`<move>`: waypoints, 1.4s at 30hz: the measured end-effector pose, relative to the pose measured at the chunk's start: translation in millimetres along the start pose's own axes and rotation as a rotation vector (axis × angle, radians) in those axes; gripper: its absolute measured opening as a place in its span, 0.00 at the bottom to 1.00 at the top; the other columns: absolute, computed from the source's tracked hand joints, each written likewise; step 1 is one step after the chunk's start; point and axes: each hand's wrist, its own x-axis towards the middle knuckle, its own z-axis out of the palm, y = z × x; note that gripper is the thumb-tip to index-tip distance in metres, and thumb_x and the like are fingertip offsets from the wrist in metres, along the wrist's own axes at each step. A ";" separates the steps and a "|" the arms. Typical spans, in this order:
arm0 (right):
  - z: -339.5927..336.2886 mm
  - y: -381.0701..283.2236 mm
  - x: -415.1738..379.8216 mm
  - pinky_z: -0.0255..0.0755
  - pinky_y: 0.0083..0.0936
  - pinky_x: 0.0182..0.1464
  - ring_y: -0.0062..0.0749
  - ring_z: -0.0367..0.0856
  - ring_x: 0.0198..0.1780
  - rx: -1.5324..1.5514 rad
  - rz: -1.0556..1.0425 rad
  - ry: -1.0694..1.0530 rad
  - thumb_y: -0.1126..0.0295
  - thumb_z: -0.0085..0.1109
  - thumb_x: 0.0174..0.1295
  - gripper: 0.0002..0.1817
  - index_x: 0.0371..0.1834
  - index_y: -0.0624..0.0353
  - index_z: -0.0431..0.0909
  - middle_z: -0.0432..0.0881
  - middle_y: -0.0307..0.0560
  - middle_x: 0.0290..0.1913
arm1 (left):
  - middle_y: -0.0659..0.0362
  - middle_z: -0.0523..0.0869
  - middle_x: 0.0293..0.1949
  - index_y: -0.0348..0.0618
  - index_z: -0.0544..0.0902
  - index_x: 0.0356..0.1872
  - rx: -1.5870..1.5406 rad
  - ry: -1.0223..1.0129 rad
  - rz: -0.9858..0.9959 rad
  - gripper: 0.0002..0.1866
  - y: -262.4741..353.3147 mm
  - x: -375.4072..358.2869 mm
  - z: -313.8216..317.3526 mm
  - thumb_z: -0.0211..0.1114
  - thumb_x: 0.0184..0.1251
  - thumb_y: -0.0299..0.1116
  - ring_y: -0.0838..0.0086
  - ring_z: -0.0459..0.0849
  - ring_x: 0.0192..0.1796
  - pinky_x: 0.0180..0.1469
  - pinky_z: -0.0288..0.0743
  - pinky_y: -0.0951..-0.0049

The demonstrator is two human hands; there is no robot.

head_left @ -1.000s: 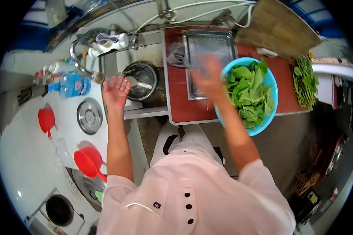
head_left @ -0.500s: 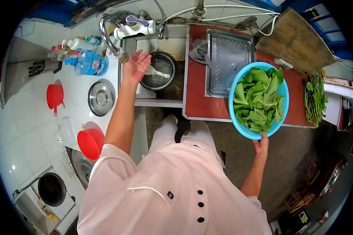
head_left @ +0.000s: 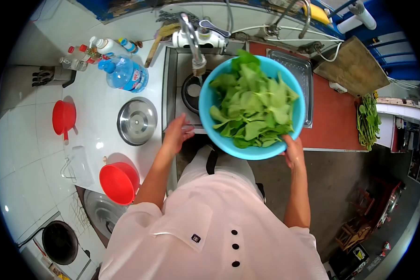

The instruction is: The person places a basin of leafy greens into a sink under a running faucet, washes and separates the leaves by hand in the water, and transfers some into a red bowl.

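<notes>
My right hand (head_left: 293, 151) grips the lower right rim of a light blue plastic basin (head_left: 299, 112), which is held up over the front edge of the sink and counter. Green leafy vegetables (head_left: 254, 105) fill the basin. My left hand (head_left: 176, 135) is empty, fingers apart, a short way left of the basin and not touching it. Above the sink (head_left: 171, 84) is the faucet (head_left: 198, 56), its spout just left of the basin's upper rim. A dark round pot (head_left: 190, 95) in the sink is partly hidden behind the basin.
Left on the white counter are a metal lid (head_left: 136, 121), a red bowl (head_left: 119, 183) and a blue-labelled bottle (head_left: 134, 77). On the red counter at right lie a metal tray (head_left: 308, 79), a leaning wooden board (head_left: 351, 65) and a bunch of greens (head_left: 368, 122).
The basin has moved left from the red counter to the sink front, carried by my right hand. My left hand has come down from the faucet toward the basin.
</notes>
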 end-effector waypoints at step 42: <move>142.9 95.0 122.4 0.74 0.28 0.50 0.34 0.78 0.51 0.127 0.182 -0.096 0.66 0.53 0.67 0.23 0.63 0.61 0.64 0.76 0.48 0.55 | 0.55 0.81 0.45 0.40 0.69 0.55 0.044 0.120 -0.101 0.17 -4.0 49.8 -24.3 0.59 0.67 0.31 0.68 0.84 0.38 0.34 0.82 0.70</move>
